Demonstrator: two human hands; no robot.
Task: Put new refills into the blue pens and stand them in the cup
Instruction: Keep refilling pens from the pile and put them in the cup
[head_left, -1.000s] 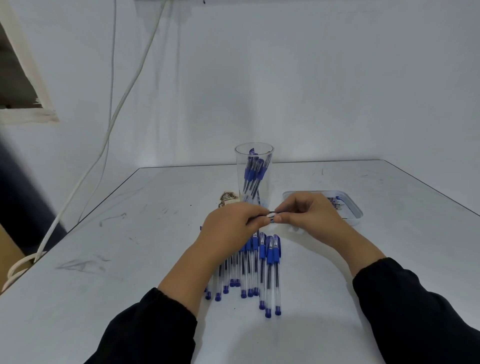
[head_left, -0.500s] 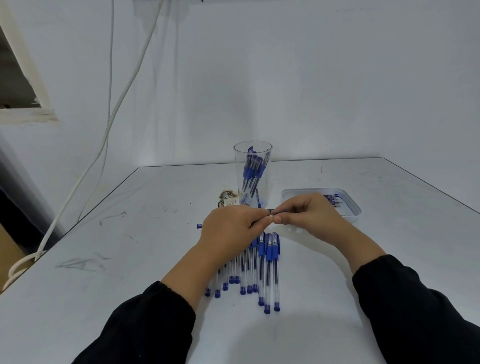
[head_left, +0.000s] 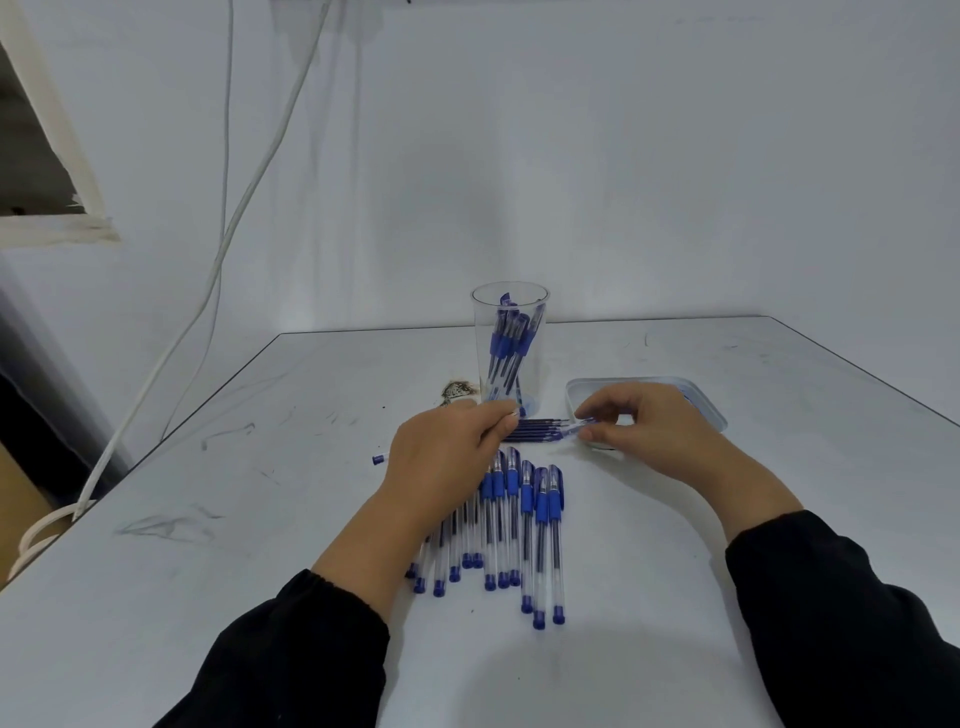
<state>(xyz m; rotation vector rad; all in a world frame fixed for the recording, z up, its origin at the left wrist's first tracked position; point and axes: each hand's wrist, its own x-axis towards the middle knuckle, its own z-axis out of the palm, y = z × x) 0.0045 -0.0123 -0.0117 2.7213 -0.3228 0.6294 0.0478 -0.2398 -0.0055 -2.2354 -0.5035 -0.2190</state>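
My left hand (head_left: 441, 462) grips a blue pen's barrel; only its blue end (head_left: 379, 459) shows, left of the hand. My right hand (head_left: 644, 431) pinches a small clear tip piece (head_left: 571, 429) between thumb and fingers, just right of a short row of dark refills (head_left: 535, 431) lying on the table between the hands. Several capped blue pens (head_left: 524, 519) lie side by side below my hands, partly hidden under the left wrist. Behind the hands stands a clear cup (head_left: 509, 312) holding several blue pens.
A shallow clear tray (head_left: 711, 415) sits behind my right hand, mostly hidden by it. A brown stain (head_left: 457, 389) marks the white table left of the cup. White cables (head_left: 228, 234) hang down the wall at the left, past the table's left edge.
My hands, joined at the fingertips a second ago, have pulled apart. The right hand moved right with the tip piece, which uncovered the refills on the table.
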